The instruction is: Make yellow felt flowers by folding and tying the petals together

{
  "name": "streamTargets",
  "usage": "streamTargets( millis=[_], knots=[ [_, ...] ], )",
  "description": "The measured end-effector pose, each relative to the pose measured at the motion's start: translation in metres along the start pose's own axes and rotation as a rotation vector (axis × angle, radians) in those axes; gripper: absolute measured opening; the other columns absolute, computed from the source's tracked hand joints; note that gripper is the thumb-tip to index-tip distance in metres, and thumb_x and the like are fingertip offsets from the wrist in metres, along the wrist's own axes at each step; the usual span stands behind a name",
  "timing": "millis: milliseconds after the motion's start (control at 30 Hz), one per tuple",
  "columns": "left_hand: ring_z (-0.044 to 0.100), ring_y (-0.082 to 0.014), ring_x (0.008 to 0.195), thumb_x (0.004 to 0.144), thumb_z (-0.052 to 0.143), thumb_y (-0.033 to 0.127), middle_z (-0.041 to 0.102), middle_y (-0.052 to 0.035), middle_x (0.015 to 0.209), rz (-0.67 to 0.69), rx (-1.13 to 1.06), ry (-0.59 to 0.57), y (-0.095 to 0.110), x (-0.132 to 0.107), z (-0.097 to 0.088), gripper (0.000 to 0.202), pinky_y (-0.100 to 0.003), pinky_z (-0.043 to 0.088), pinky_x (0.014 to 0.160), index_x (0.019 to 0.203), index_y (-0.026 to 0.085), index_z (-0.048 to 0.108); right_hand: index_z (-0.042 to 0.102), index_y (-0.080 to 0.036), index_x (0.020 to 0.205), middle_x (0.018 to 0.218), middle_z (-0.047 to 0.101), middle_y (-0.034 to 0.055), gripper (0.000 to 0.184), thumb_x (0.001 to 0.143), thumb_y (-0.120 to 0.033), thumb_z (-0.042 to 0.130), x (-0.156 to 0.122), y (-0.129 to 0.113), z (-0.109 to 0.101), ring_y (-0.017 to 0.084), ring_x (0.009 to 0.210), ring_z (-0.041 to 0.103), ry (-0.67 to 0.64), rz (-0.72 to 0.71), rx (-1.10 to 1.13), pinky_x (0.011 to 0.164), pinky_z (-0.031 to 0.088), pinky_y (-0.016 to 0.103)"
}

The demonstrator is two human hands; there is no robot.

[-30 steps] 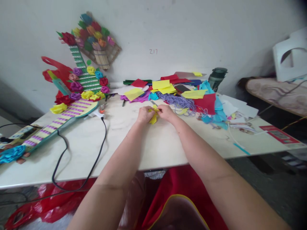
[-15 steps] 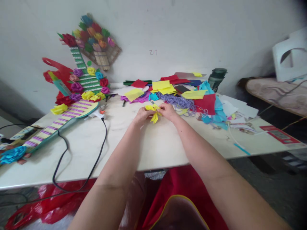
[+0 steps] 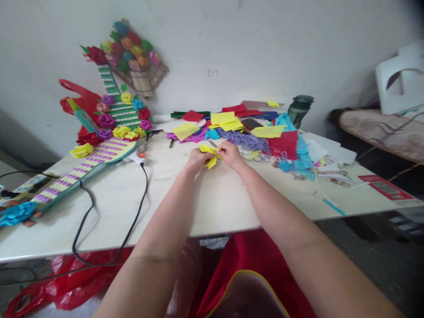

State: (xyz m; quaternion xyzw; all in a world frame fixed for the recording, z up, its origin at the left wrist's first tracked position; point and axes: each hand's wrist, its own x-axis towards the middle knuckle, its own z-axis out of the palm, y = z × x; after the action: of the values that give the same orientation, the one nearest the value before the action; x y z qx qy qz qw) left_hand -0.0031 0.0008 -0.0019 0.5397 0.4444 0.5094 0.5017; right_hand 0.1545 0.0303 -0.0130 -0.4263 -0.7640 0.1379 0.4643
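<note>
Over the middle of the table, a piece of folded yellow crepe paper (image 3: 211,162) spreads into petal-like flaps between my two hands. My left hand (image 3: 196,159) is closed on its left side, the fingers partly hidden behind the paper. From the right, my right hand (image 3: 230,154) pinches the paper's edge between thumb and fingers. Just beyond the fingertips shows a grey pointed metal piece (image 3: 212,143), perhaps a scissor tip; whether a hand touches it I cannot tell. Behind lie yellow paper sheets (image 3: 222,118) and a tangle of purple yarn (image 3: 244,138).
To the left are a glue gun (image 3: 135,157) with its black cord (image 3: 145,194) and a striped guitar-shaped craft (image 3: 86,170) with paper flowers. A dark green bottle (image 3: 300,110) stands at the back right. Paper scraps (image 3: 334,150) lie right.
The yellow paper has turned slightly, its lower flaps drawn in. My right hand has shifted a little lower, and more of the grey metal piece shows. The table things stay put.
</note>
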Motion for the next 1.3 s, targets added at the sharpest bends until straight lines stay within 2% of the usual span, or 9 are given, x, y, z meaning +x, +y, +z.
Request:
streamTargets(
  millis=[133, 300, 367, 533, 733, 867, 1000, 1200, 1300],
  knots=[
    [0.049, -0.0091, 0.050, 0.052, 0.072, 0.023, 0.055, 0.0021, 0.055, -0.022, -0.005, 0.007, -0.001, 0.001, -0.002, 0.020, -0.024, 0.038, 0.052, 0.063, 0.013, 0.059, 0.061, -0.019, 0.067, 0.075, 0.066, 0.0041, 0.007, 0.073, -0.023, 0.062, 0.000, -0.001, 0.002, 0.018, 0.076, 0.060, 0.001, 0.022, 0.071, 0.075, 0.047, 0.030],
    [0.058, -0.0131, 0.056, 0.052, 0.068, 0.018, 0.061, 0.0004, 0.059, -0.027, 0.023, 0.025, 0.001, 0.000, -0.001, 0.015, -0.026, 0.047, 0.059, 0.064, 0.013, 0.062, 0.061, -0.018, 0.070, 0.055, 0.053, -0.0047, 0.008, 0.071, -0.026, 0.063, -0.001, -0.004, 0.004, 0.012, 0.052, 0.050, -0.075, 0.293, 0.282, 0.056, 0.043, 0.026],
    [0.059, -0.0139, 0.057, 0.052, 0.067, 0.017, 0.064, -0.0007, 0.060, -0.021, 0.092, 0.040, 0.003, 0.000, -0.001, 0.014, -0.026, 0.047, 0.059, 0.065, 0.012, 0.064, 0.061, -0.018, 0.073, 0.053, 0.051, -0.0059, 0.007, 0.071, -0.025, 0.061, -0.002, -0.004, 0.004, 0.011, 0.047, 0.047, -0.113, 0.344, 0.308, 0.052, 0.041, 0.025],
    [0.056, -0.0124, 0.057, 0.054, 0.064, 0.015, 0.064, -0.0005, 0.060, 0.006, 0.272, 0.069, 0.005, 0.000, 0.000, 0.012, -0.022, 0.043, 0.054, 0.065, 0.012, 0.067, 0.067, -0.017, 0.084, 0.062, 0.059, -0.0030, 0.015, 0.075, -0.020, 0.055, -0.004, -0.003, 0.001, 0.012, 0.057, 0.052, -0.127, 0.195, 0.169, 0.057, 0.041, 0.022],
    [0.057, -0.0142, 0.059, 0.057, 0.065, 0.016, 0.063, 0.0005, 0.060, 0.015, 0.402, 0.052, 0.002, 0.003, 0.001, 0.013, -0.023, 0.044, 0.055, 0.069, 0.012, 0.068, 0.070, -0.018, 0.081, 0.078, 0.067, 0.0033, 0.013, 0.075, -0.017, 0.058, -0.003, -0.005, -0.006, 0.015, 0.070, 0.056, -0.124, 0.021, -0.123, 0.065, 0.042, 0.025],
    [0.059, -0.0153, 0.063, 0.058, 0.066, 0.015, 0.064, 0.0010, 0.061, 0.033, 0.543, 0.072, 0.004, 0.003, 0.004, 0.012, -0.021, 0.043, 0.055, 0.070, 0.013, 0.067, 0.072, -0.018, 0.084, 0.088, 0.070, 0.0072, 0.015, 0.077, -0.015, 0.058, -0.002, -0.005, -0.007, 0.018, 0.080, 0.059, -0.167, -0.054, -0.236, 0.072, 0.044, 0.028],
    [0.059, -0.0151, 0.064, 0.057, 0.066, 0.013, 0.063, 0.0019, 0.060, 0.051, 0.639, 0.073, 0.009, 0.000, 0.007, 0.012, -0.021, 0.042, 0.056, 0.069, 0.013, 0.067, 0.073, -0.019, 0.088, 0.093, 0.072, 0.0065, 0.019, 0.076, -0.012, 0.061, -0.001, 0.000, -0.007, 0.020, 0.088, 0.063, -0.203, -0.090, -0.272, 0.077, 0.046, 0.029],
    [0.060, -0.0161, 0.068, 0.058, 0.066, 0.017, 0.063, 0.0014, 0.062, 0.076, 0.601, 0.069, 0.004, 0.003, 0.003, 0.013, -0.022, 0.045, 0.061, 0.071, 0.014, 0.066, 0.077, -0.021, 0.087, 0.098, 0.074, 0.0072, 0.019, 0.080, -0.014, 0.060, -0.001, -0.001, -0.008, 0.021, 0.093, 0.065, -0.168, -0.118, -0.309, 0.077, 0.045, 0.028],
    [0.060, -0.0151, 0.065, 0.057, 0.065, 0.017, 0.065, 0.0003, 0.067, 0.053, 0.390, -0.019, 0.003, 0.001, 0.000, 0.026, -0.024, 0.048, 0.062, 0.083, 0.013, 0.067, 0.078, -0.019, 0.088, 0.099, 0.075, 0.0089, 0.021, 0.081, -0.015, 0.058, -0.002, -0.006, -0.010, 0.021, 0.091, 0.066, -0.161, -0.095, -0.352, 0.074, 0.045, 0.029]
  ],
)
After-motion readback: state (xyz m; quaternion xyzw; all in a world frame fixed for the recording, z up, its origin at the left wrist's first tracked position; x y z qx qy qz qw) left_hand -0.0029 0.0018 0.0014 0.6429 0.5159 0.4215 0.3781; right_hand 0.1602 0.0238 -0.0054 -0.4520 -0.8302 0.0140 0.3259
